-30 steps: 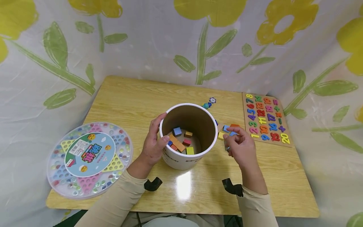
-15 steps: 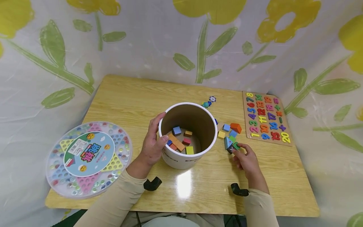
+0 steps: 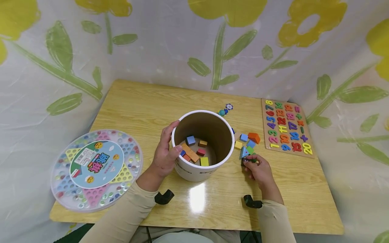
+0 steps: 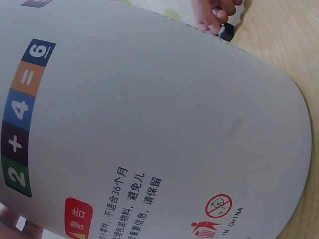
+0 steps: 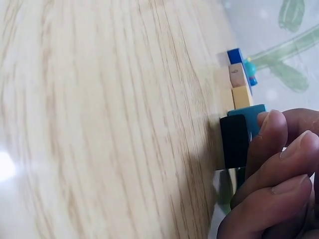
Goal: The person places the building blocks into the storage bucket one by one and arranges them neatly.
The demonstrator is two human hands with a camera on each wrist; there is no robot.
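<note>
My left hand [image 3: 165, 152] grips the white bucket [image 3: 194, 173] by its left side, thumb over the rim. Inside the bucket lie several wooden blocks, among them a long orange block [image 3: 190, 153] and a yellow block [image 3: 204, 161]. To the right of the bucket, my right hand [image 3: 258, 168] pinches a black block [image 5: 234, 142] down at the table, its fingers partly covering it. Touching or close by are a light-blue triangular block [image 3: 244, 153] and a green block [image 3: 250, 150]. Printed sums mark the bucket's wall in the left wrist view.
Several loose blocks, including an orange one [image 3: 254, 137] and a yellow one [image 3: 238, 145], lie beyond the right hand. A number board [image 3: 288, 128] is at the back right. A round marble game board [image 3: 96, 170] occupies the left. A small toy [image 3: 223, 112] sits behind the bucket.
My right hand first drew back from the loose blocks toward the near right, then came to the black block, which has turned slightly. The left hand and bucket stay in place.
</note>
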